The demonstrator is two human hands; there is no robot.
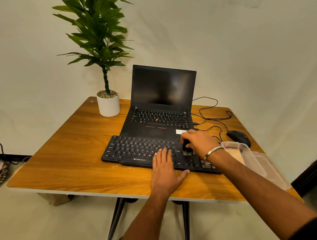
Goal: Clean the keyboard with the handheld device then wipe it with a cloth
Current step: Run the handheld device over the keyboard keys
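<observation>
On the wooden table (67, 162), near the open laptop (164, 104), the black keyboard (137, 150) is being steadied by the flat, open left hand (165, 172) while the handheld device (186, 147), clamped in the right hand (199, 142), is being pressed onto the right-hand keys, where excess pressure is risking dislodged keycaps or a sliding keyboard.

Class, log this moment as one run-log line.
step: brushing | right hand: holds device on keyboard | left hand: flat, steadying keyboard | cloth: not identifiable
</observation>
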